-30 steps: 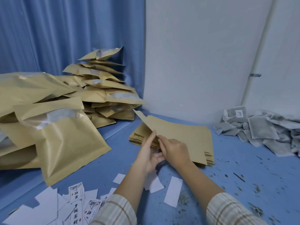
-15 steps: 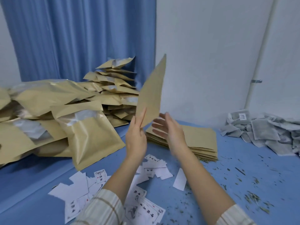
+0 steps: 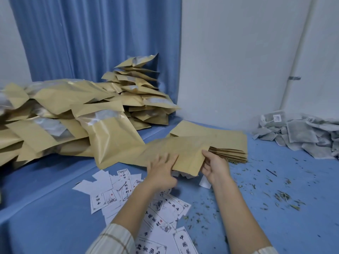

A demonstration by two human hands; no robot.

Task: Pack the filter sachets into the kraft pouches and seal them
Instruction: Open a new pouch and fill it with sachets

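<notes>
A flat empty kraft pouch (image 3: 176, 151) lies nearly level above the blue table, in front of the stack of empty kraft pouches (image 3: 220, 138). My right hand (image 3: 214, 165) grips its near right edge, thumb on top. My left hand (image 3: 161, 171) lies on its near left part with fingers spread; the motion is blurred. A heap of grey filter sachets (image 3: 300, 136) sits at the far right by the wall.
Filled kraft pouches (image 3: 102, 125) are piled at the left and back against the blue curtain. White printed labels (image 3: 126, 191) are scattered in front of me. Loose herb crumbs (image 3: 282, 195) litter the blue table (image 3: 55, 208) on the right.
The pouch that stood upright in my left hand has come down to nearly level. My right hand has taken its right edge, and my left hand now lies on top.
</notes>
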